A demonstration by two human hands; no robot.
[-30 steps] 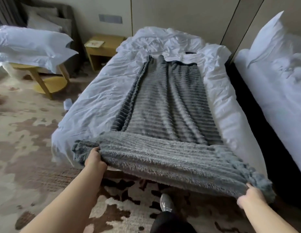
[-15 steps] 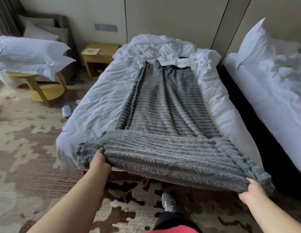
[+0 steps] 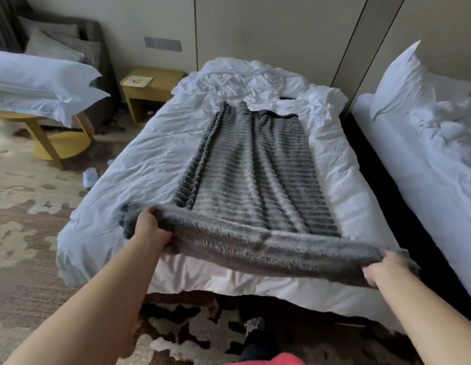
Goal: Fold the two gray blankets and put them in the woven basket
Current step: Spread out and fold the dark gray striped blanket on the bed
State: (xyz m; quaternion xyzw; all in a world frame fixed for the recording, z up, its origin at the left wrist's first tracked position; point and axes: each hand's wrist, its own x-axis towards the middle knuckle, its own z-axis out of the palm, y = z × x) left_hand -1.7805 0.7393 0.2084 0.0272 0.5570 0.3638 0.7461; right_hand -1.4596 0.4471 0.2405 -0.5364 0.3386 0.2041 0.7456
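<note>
Blanket [image 3: 255,167], gray and ribbed, was spread lengthwise on the white bed [image 3: 129,180], its near edge raised over the bed's foot. That edge was gripped by the 2 hands: the left hand [image 3: 151,230] at the near-left corner, the right hand [image 3: 381,270] at the near-right.

Bare forearms [image 3: 110,299]; red garment [image 3: 266,360] at waist; dark trouser leg [image 3: 256,349]; gray shoe [image 3: 252,325].

A hotel bedroom: two white beds [image 3: 139,164], nightstand [image 3: 150,88]
</note>
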